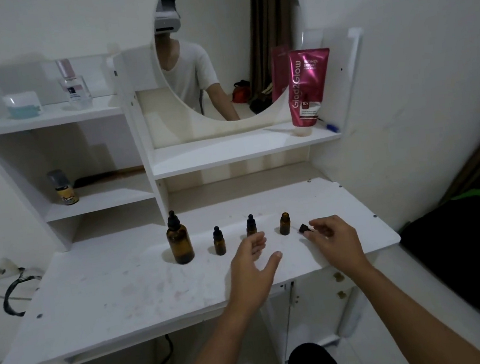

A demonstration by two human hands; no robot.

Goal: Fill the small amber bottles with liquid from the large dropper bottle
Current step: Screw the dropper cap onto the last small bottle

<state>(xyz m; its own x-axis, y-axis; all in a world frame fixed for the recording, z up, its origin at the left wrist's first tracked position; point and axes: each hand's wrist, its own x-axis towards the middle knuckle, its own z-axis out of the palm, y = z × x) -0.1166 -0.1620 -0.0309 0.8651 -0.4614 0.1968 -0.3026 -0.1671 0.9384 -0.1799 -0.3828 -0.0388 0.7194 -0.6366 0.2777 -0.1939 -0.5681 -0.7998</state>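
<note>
The left hand is spread open and holds nothing. The right hand pinches a little black cap in its fingertips. Just past that cap stands 1 open small amber bottle. Past the left hand's fingers stand 2 capped small bottles, and further left the large dropper bottle. They look like glass: light, hard, smooth, easy to tip or break. Hold each one around its middle. The white table is flat and a bit stained. Behind are shelves and a round mirror.
</note>
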